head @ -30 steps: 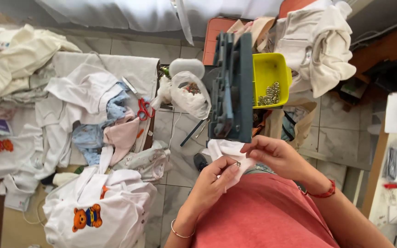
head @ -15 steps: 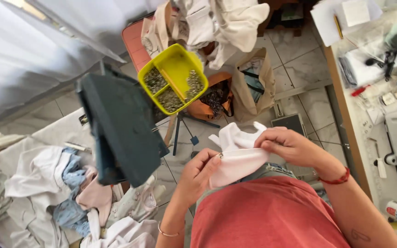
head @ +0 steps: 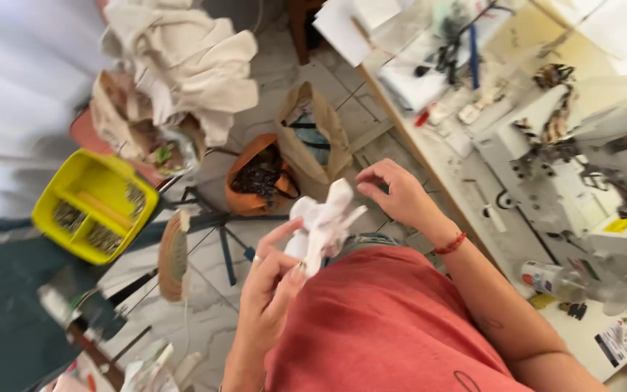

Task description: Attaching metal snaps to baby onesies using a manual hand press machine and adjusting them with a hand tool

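One hand only, my left hand (head: 270, 279), pinches the small white cloth (head: 322, 221) above my lap while my right hand (head: 397, 192) hovers open beside it, so I judge the cloth may slip to the floor (head: 205, 290).

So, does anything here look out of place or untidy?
Nothing looks spilled or broken. The left hand holds a small white cloth; the right hand is open just beside it. Cream garments lie heaped over a seat, and the table on the right is crowded with small tools.
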